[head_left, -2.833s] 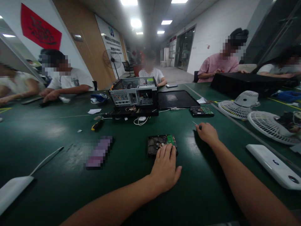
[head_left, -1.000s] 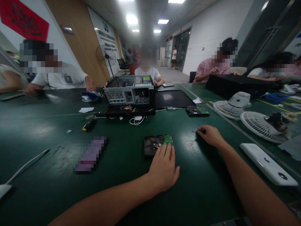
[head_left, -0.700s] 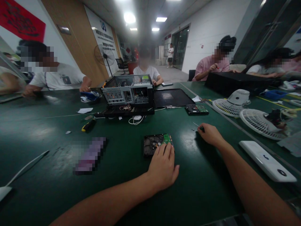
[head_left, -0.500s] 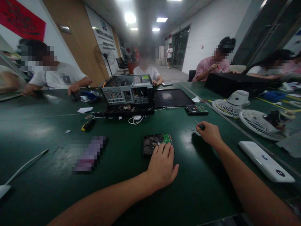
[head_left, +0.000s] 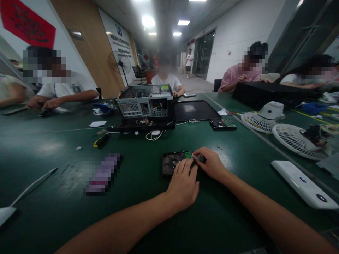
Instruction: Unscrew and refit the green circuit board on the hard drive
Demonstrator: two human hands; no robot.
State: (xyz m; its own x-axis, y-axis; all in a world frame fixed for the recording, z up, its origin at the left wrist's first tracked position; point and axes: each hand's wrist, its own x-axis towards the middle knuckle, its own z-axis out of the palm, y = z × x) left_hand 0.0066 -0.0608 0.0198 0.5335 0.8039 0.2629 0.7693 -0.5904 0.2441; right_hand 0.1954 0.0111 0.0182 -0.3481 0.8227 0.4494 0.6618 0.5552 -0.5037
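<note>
The left hand lies open on the drive, perhaps to steady it; the right hand pinches a screwdriver.

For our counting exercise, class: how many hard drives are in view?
2. One hard drive is partly covered by the left hand; the other drive lies farther back, right of the open computer case. Any inside the case may be hidden.

1. Two hard drives
2. One yellow-and-black screwdriver
3. One dark-handled screwdriver
4. One open computer case
5. One flat black panel
6. Two white fan grilles
7. One freestanding fan
8. One large black box
9. One red wall poster
</note>
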